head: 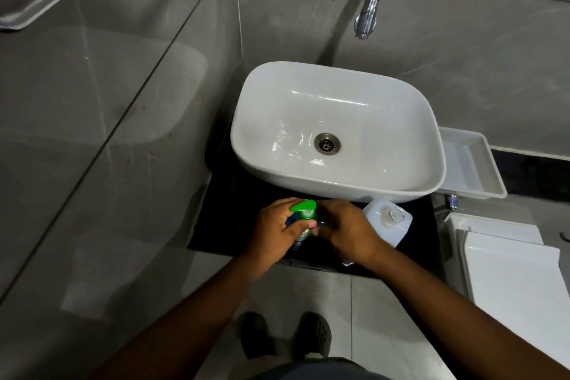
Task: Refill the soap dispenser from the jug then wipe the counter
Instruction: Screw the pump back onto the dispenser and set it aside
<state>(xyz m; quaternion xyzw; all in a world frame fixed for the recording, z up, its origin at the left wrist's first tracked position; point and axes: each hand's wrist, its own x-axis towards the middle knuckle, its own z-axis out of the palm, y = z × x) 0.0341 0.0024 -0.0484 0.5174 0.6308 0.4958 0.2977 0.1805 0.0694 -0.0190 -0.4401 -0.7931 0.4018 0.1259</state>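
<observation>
A soap dispenser (303, 213) with a green pump head stands on the black counter (234, 225) in front of the white basin. My left hand (277, 231) is wrapped around the dispenser's body. My right hand (345, 230) presses against the dispenser from the right, its fingers curled at the neck under the pump. A translucent white jug (390, 222) with a clear cap stands just right of my right hand, partly hidden by my wrist. No cloth shows in view.
The white basin (336, 182) overhangs the back of the counter, with a chrome wall tap (368, 9) above it. A white tray (472, 170) sits to the right of the basin. A white toilet cistern (509, 271) stands at the lower right.
</observation>
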